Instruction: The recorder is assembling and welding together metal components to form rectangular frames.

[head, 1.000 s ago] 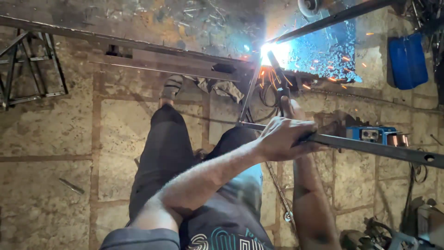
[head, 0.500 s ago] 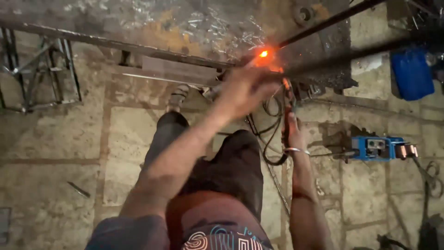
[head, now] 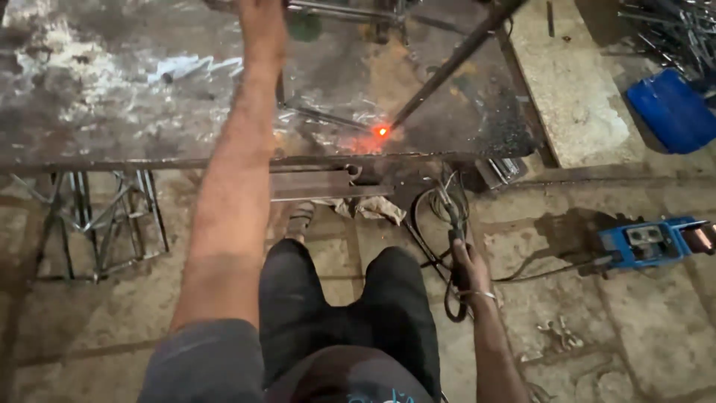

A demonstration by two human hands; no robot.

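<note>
Over the steel table [head: 112, 89] the person's left hand [head: 261, 19] stretches far forward, reaching the top edge of the view near some metal rods [head: 335, 9]; its fingers run out of sight, so I cannot tell whether they are spread or closed. Down by the right knee, the right hand [head: 468, 265] is wrapped tight around a welding holder [head: 453, 224], with black cable [head: 432, 216] looping beside it toward the table edge. On the table top a spot glows orange [head: 381, 131] at the lower end of a long dark bar [head: 455, 60] that slants up to the right. Below the table edge lies a crumpled rag [head: 369, 209] on the stone floor [head: 597, 321]. A blue welding machine [head: 645, 242] sits on the floor to the right, well apart from the hand, and a blue container [head: 671, 108] stands further back. A welded metal frame [head: 97, 224] rests under the table at left.
</note>
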